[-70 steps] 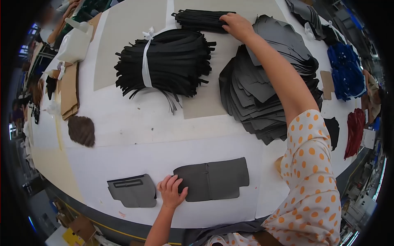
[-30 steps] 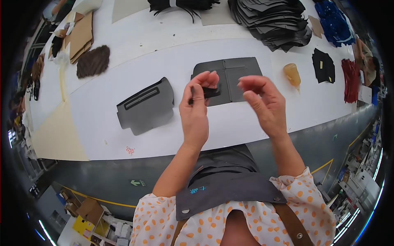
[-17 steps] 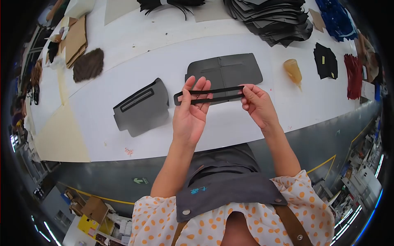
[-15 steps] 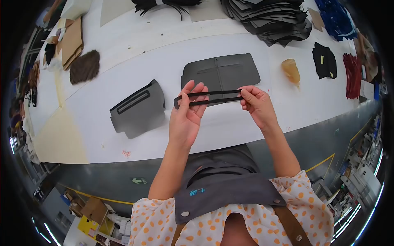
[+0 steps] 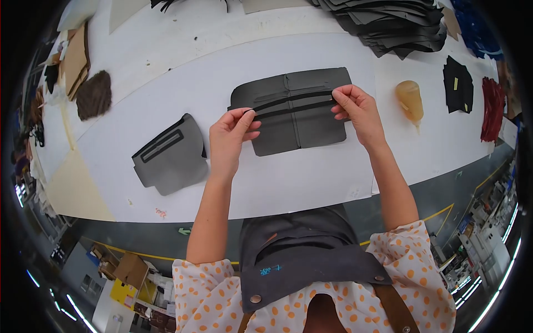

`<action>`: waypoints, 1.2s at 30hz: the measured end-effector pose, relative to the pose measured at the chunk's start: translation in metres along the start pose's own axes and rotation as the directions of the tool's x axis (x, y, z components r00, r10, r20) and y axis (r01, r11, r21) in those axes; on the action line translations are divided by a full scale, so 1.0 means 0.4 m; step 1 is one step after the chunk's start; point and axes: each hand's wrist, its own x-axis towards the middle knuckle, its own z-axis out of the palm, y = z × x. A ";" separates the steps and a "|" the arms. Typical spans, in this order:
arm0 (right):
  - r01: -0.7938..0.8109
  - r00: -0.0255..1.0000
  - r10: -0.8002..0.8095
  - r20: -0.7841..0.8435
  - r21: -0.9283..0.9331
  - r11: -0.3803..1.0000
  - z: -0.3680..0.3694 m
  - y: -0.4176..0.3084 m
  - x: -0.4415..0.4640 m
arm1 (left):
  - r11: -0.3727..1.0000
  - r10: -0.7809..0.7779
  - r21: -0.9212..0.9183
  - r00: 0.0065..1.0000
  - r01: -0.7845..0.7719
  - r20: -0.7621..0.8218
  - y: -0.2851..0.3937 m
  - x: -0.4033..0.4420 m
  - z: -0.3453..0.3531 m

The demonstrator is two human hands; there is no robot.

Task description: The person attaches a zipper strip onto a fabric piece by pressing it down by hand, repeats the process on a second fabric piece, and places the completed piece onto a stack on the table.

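Stretched between my two hands is a narrow black rectangular frame strip [image 5: 294,97], shaped like a long slot. My left hand [image 5: 229,133] pinches its left end between thumb and fingers. The right end is pinched by my right hand [image 5: 361,111]. Directly beneath lies a dark grey panel [image 5: 275,136] with a crease down its middle and a slit across its upper part. Whether the strip touches the panel, I cannot tell. To the left, a second grey panel [image 5: 186,158] lies tilted, with a similar black slot frame [image 5: 162,145] along its upper part.
Right of the panel lies a bottle of amber liquid [image 5: 409,101], nozzle toward me. Beyond it are black pieces [image 5: 457,86] and dark red strips [image 5: 492,108]. A stack of dark sheets [image 5: 397,25] stands at the back. A brown fuzzy cloth [image 5: 93,95] lies left.
Both hands have moved away from me, carrying the frame strip over the creased panel. My left hand turned from an open-palmed hold to a fingertip pinch. The view has shifted slightly.
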 end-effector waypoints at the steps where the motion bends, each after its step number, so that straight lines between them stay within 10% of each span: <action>1: 0.019 1.000 -0.019 -0.010 -0.020 1.000 -0.002 0.005 0.010 | 0.999 -0.003 0.042 1.000 0.004 -0.015 0.002 0.012 0.001; 36: 0.038 0.999 -0.039 -0.004 -0.057 0.998 -0.016 0.017 0.040 | 0.986 -0.016 0.164 0.999 0.024 -0.047 0.014 0.039 -0.031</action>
